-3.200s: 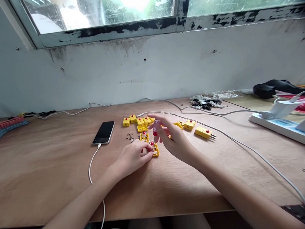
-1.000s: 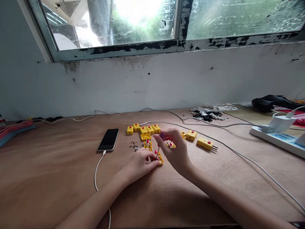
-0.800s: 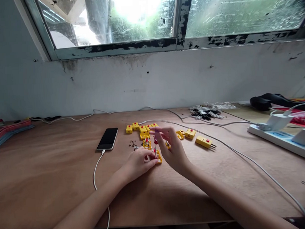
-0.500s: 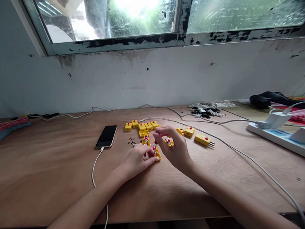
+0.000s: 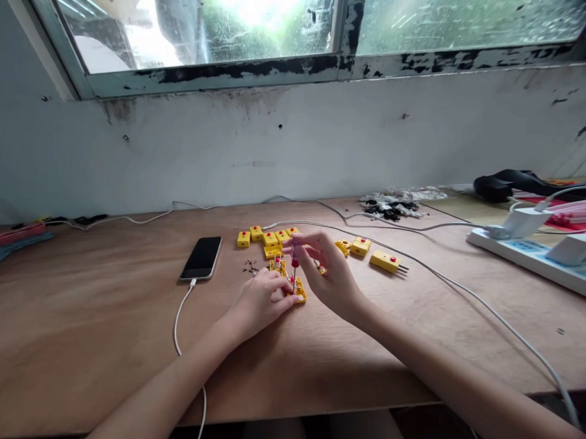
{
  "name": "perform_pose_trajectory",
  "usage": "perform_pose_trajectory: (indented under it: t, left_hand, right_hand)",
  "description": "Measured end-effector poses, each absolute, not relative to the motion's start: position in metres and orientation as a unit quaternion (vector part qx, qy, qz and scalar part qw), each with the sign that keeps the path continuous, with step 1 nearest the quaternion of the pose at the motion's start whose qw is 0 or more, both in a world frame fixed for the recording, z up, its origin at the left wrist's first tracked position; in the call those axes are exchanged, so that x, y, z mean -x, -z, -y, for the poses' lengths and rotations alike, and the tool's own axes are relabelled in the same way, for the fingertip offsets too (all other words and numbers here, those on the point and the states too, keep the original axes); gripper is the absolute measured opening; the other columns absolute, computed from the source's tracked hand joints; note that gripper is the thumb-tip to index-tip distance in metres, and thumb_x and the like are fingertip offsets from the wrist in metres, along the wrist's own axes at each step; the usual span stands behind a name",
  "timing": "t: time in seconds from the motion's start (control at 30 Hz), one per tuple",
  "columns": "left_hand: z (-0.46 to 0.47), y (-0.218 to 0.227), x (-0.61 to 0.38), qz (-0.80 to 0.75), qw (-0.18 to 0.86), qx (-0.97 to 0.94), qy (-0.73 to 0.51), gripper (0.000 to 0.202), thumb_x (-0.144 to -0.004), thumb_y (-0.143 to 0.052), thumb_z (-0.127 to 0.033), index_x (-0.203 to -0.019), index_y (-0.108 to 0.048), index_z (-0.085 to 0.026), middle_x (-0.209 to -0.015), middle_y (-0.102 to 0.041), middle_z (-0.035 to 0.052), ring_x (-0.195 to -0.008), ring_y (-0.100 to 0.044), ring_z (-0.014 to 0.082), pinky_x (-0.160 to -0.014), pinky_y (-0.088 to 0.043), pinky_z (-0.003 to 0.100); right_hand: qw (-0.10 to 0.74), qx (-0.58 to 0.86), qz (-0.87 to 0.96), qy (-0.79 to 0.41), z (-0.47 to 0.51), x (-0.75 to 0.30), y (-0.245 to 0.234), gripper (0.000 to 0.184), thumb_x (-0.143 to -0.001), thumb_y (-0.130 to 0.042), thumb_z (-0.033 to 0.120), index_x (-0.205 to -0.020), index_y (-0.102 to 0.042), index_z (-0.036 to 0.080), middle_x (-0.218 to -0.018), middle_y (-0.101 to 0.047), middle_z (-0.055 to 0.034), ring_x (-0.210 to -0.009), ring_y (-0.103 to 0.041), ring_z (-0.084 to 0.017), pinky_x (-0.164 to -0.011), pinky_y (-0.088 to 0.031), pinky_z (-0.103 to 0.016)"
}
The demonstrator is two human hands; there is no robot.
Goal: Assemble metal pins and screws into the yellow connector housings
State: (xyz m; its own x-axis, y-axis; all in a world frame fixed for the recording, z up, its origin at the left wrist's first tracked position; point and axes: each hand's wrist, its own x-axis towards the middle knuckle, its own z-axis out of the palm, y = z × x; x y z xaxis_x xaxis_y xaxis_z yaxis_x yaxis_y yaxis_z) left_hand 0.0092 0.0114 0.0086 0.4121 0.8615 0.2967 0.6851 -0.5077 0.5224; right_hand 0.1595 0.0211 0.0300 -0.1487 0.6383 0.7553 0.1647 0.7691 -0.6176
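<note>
My left hand [image 5: 262,300] rests on the wooden table [image 5: 85,329] and pinches a small open yellow connector [image 5: 299,290] against it. My right hand [image 5: 326,273] holds a small screwdriver [image 5: 294,261] upright, its handle between the fingertips and its tip down on that connector. Several closed yellow connectors with red dots [image 5: 269,236] lie in a row just behind my hands. Another open yellow connector [image 5: 276,265] and a few tiny screws [image 5: 250,266] lie to the left of the screwdriver.
A black phone [image 5: 201,257] lies to the left with a white cable running off the front edge. More yellow connectors [image 5: 388,261] lie to the right. A white power strip [image 5: 539,259] with chargers sits far right, a long white cable [image 5: 469,296] crossing the table.
My right hand has twisted the screwdriver handle between its fingers while its tip stays on the connector. My left hand has kept its hold. The camera view has shifted slightly.
</note>
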Motion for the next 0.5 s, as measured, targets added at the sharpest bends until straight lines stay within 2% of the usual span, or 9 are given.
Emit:
perform_pose_trajectory:
  t: [0.17,0.3,0.37,0.5]
  left_hand:
    - [-0.0108,-0.0086,-0.0090,-0.464,0.170,-0.826,-0.271,0.014,-0.080,-0.063,-0.033,-0.073,-0.065,-0.021,-0.080,-0.062,0.0013,-0.086,-0.053,0.0195,-0.075,-0.042,0.030]
    - [-0.0099,-0.0096,-0.0099,-0.471,0.168,-0.823,-0.271,0.014,-0.080,-0.063,-0.033,-0.074,-0.065,-0.021,-0.078,-0.061,0.0011,-0.083,-0.053,0.0189,-0.074,-0.043,0.030]
    - [-0.0094,-0.0104,-0.0105,-0.476,0.166,-0.821,-0.269,0.014,-0.079,-0.063,-0.035,-0.075,-0.066,-0.022,-0.079,-0.061,0.0011,-0.082,-0.053,0.0189,-0.073,-0.043,0.030]
    - [-0.0084,-0.0119,-0.0114,-0.483,0.168,-0.818,-0.263,0.015,-0.080,-0.063,-0.036,-0.075,-0.065,-0.021,-0.081,-0.060,0.0014,-0.083,-0.053,0.0192,-0.074,-0.043,0.030]
  right_hand:
    - [0.608,0.315,0.718,-0.126,-0.0231,-0.1623,-0.0302,0.007,-0.085,-0.057,0.025,-0.090,-0.053,0.022,-0.084,-0.060,-0.0017,-0.071,-0.062,-0.014,-0.068,-0.053,-0.032]
    - [0.581,0.292,0.732,-0.205,-0.0222,-0.1647,-0.0329,0.009,-0.090,-0.047,0.025,-0.097,-0.052,0.023,-0.099,-0.063,-0.0044,-0.079,-0.063,-0.013,-0.073,-0.054,-0.032]
    - [0.581,0.285,0.729,-0.225,-0.0210,-0.1638,-0.0342,0.008,-0.090,-0.047,0.026,-0.095,-0.052,0.023,-0.099,-0.063,-0.0042,-0.080,-0.064,-0.014,-0.073,-0.054,-0.032]
    - [0.601,0.302,0.729,-0.129,-0.0205,-0.1620,-0.0353,0.003,-0.086,-0.055,0.025,-0.086,-0.054,0.022,-0.082,-0.061,-0.0016,-0.071,-0.062,-0.013,-0.067,-0.054,-0.030]
